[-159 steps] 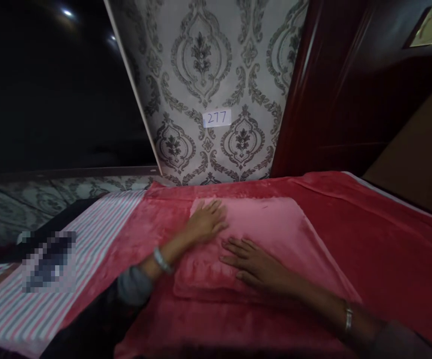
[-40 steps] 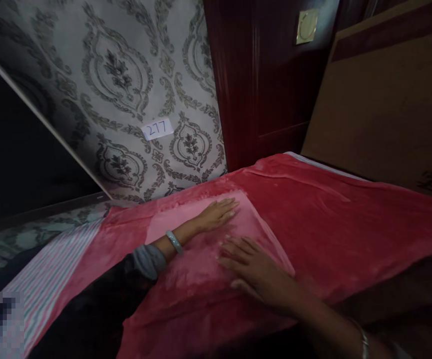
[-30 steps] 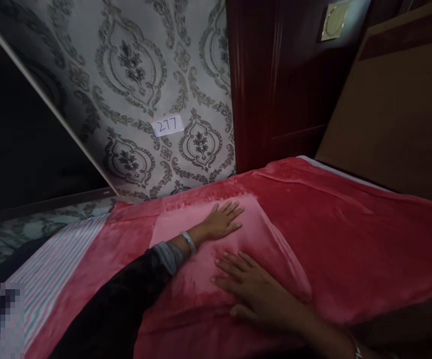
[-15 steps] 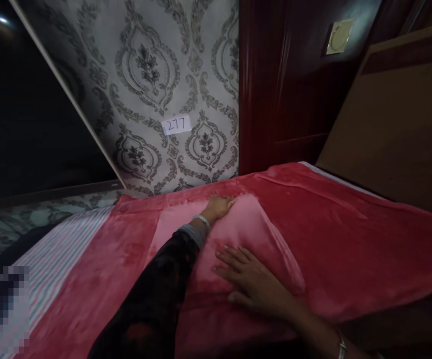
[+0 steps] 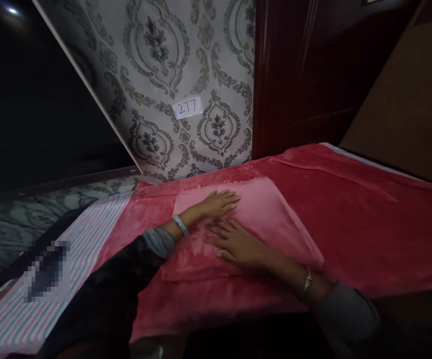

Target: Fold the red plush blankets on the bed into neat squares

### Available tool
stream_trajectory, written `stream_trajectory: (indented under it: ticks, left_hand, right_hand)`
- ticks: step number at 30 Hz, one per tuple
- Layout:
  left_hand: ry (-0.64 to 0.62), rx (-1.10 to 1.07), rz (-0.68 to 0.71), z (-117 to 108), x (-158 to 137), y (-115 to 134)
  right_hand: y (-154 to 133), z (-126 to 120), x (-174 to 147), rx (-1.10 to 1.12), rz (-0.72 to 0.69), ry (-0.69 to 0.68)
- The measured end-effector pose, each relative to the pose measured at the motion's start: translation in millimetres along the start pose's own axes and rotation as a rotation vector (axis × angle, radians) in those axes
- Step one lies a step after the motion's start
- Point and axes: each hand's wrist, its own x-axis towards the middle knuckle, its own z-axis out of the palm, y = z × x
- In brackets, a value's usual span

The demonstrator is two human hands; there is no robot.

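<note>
1. The right hand (image 5: 236, 243), nearer, appears to rest palm-down on the folded pink plush cloth (image 5: 276, 219), fingers loosely spread, grasping nothing.
2. The cloth lies directly beneath both hands on the red plush blanket (image 5: 358, 229), its longer side seemingly left to right.
3. The left hand (image 5: 219, 203), just farther, lies flat, fingers extended, grasping nothing.

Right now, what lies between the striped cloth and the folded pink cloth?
In the head view: red fabric, with the left sleeve across its nearer part.
</note>
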Motion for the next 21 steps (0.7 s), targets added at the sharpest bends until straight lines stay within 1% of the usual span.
stream_trajectory:
  ticks: [3, 5, 10, 13, 16, 21]
  left_hand:
    - [0.008, 0.066, -0.024, 14, 2, -11]
    - [0.036, 0.088, -0.037, 19, 8, -20]
    - [0.052, 0.048, -0.153, 12, 29, -48]
    - [0.08, 0.027, -0.204, 9, 36, -60]
    - [0.121, 0.044, -0.251, 11, 39, -62]
    - [0.191, 0.082, -0.313, 8, 34, -51]
  right_hand:
    - [3, 13, -3, 0.02, 0.048, -0.063]
    - [4, 15, -6, 0.031, 0.062, -0.091]
    - [3, 8, -6, 0.076, 0.082, -0.127]
    - [1, 6, -5, 0.091, 0.101, -0.14]
    - [0, 5, -4, 0.092, 0.111, -0.145]
    - [2, 9, -5, 0.066, 0.102, -0.124]
